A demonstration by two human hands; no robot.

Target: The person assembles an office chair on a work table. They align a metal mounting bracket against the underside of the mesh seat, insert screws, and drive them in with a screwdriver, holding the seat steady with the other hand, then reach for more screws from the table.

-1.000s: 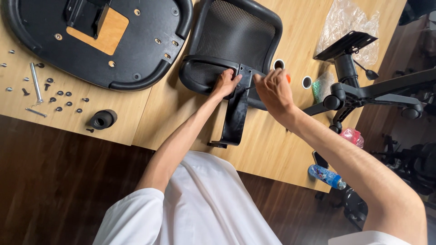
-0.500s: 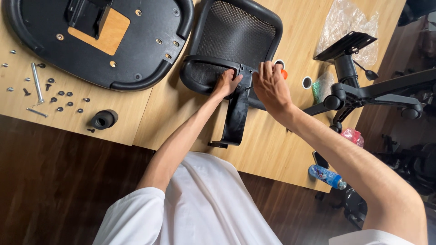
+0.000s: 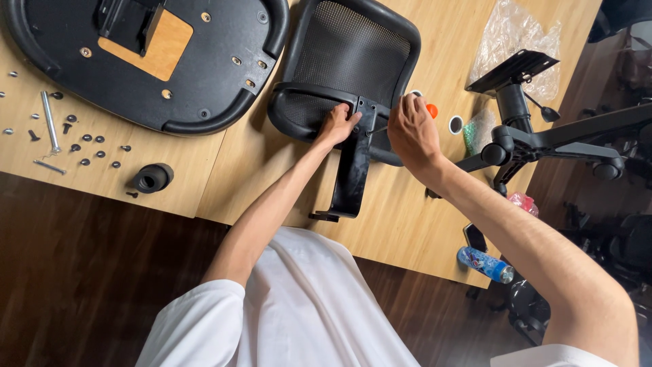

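Observation:
A black mesh chair backrest (image 3: 353, 54) lies flat on the wooden table (image 3: 407, 224), its black L-shaped bracket (image 3: 350, 173) pointing toward me. My left hand (image 3: 337, 126) presses on the bracket's top where it meets the backrest frame. My right hand (image 3: 412, 132) is closed around a thin metal tool with an orange handle (image 3: 432, 109), its tip at the same joint. The black seat underside (image 3: 146, 58) lies at the upper left.
Several loose black screws (image 3: 85, 146), a metal rod (image 3: 49, 122) and a black round knob (image 3: 153, 178) lie on the left. A chair base with wheels (image 3: 543, 139) stands at the right by a plastic bag (image 3: 516, 34). A bottle (image 3: 485, 264) sits near the table edge.
My right hand has turned and shifted slightly at the bracket joint, with the orange handle showing more behind it. My left hand stays pressed on the bracket.

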